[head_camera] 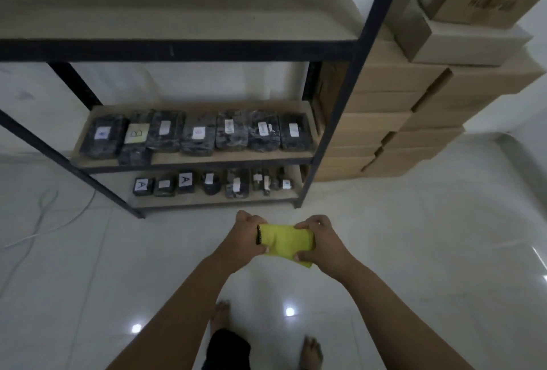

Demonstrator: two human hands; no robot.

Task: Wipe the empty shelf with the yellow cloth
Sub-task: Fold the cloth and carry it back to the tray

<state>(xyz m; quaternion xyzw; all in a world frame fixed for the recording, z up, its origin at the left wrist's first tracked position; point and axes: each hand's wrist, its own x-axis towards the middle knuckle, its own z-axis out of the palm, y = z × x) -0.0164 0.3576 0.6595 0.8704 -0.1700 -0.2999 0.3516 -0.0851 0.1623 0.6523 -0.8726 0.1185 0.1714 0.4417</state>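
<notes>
Yellow cloth [288, 240] between both hands [285, 239]

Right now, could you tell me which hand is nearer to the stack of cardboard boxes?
Right. The right hand holds the yellow cloth on the side toward the cardboard boxes; the left hand grips the cloth's far side, farther from them.
</notes>
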